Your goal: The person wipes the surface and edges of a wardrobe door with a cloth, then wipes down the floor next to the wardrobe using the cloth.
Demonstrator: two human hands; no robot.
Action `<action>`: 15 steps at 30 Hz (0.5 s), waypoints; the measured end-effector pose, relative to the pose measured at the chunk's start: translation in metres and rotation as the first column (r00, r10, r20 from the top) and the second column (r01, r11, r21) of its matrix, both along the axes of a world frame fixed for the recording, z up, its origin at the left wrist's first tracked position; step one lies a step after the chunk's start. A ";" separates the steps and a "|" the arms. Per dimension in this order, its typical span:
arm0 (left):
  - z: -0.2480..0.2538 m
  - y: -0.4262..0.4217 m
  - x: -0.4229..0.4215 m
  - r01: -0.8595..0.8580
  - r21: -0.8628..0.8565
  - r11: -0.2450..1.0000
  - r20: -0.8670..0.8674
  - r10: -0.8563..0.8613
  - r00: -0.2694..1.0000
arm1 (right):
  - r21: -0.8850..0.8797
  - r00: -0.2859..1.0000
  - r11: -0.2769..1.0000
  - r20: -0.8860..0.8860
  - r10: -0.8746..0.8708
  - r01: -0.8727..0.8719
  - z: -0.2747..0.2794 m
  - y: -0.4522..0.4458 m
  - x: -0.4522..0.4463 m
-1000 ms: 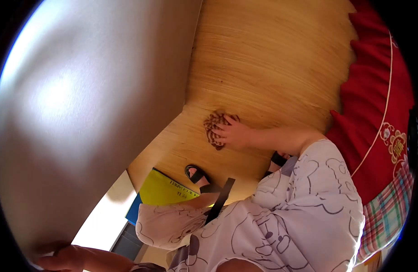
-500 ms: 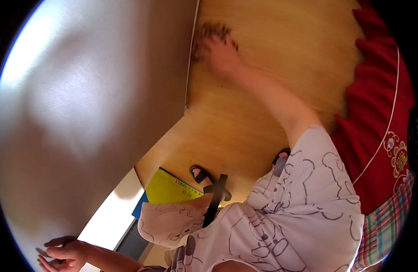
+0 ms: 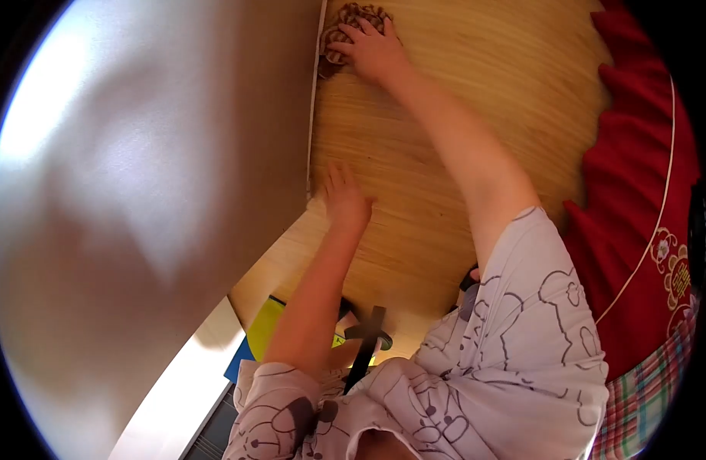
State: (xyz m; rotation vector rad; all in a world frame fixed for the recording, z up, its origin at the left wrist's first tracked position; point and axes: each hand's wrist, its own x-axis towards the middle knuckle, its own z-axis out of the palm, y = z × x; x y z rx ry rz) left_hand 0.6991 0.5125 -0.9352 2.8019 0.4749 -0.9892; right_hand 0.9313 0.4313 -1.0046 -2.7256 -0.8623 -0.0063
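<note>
Bunched up on the wooden floor (image 3: 437, 130), against the base of a large grey panel, is a brown patterned cloth (image 3: 339, 54). My right hand (image 3: 378, 55) presses on it from above, its fingers spread over the folds and gripping them. Lower down, close to the panel's corner, my left hand (image 3: 348, 201) is at the floor with its fingers stretched out and holds nothing. It is slightly blurred, and whether its palm touches the floor I cannot tell.
The glossy grey panel (image 3: 169, 192) fills the left side. Red fabric (image 3: 629, 192) with gold embroidery and a plaid cloth (image 3: 644, 406) hang along the right. A yellow-green item (image 3: 265, 326) lies near my feet, beside a white surface (image 3: 184, 376).
My right hand and the brown cloth have slid farther along the panel's base, towards the top of the view. My left hand has come from the lower left to the floor by the panel's corner.
</note>
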 end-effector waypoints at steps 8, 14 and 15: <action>-0.028 0.004 0.010 -0.015 0.170 0.985 -0.165 0.044 0.985 | 0.040 0.905 0.939 -0.256 0.339 -0.341 0.008 -0.034 -0.141; -0.035 0.002 0.010 0.024 0.160 0.987 -0.238 0.015 0.971 | -0.113 0.984 0.980 -0.081 0.156 -0.165 -0.005 -0.052 -0.089; -0.035 0.003 0.009 0.049 0.166 0.985 -0.224 -0.011 0.974 | -0.148 1.000 0.989 -0.017 0.014 -0.017 -0.015 -0.049 -0.050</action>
